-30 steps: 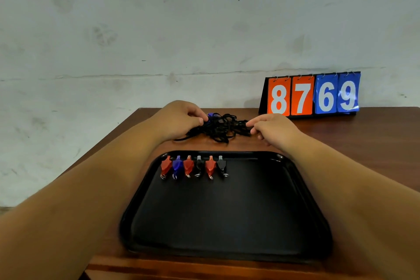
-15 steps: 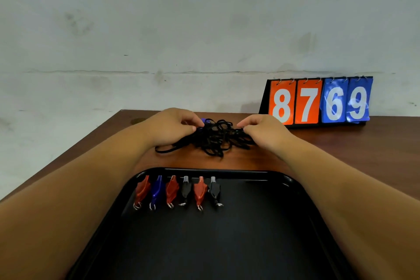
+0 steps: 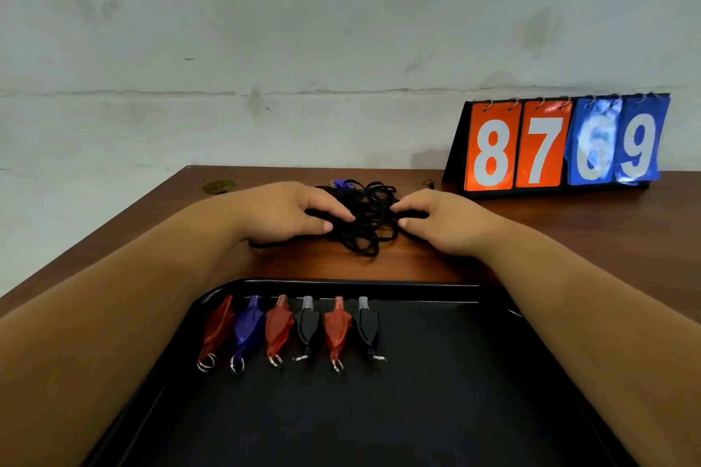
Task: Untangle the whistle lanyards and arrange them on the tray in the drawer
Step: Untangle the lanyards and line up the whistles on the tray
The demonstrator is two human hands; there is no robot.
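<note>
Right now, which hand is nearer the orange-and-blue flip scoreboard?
Right. The right hand sits front-left of the orange-and-blue flip scoreboard; the left hand lies farther left, across the tangled black cords.

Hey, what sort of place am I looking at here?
Likely a staged recording setup, not a home: a wooden table against a scuffed plain wall, a flip scoreboard reading 8769, and whistles lined up on a black tray, tangled lanyards behind it.

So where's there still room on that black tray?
The tray is bare right of the last black whistle and nearer than the whistle row. Crowded: its far-left edge, and the table between left hand and right hand, filled by tangled lanyards.
</note>
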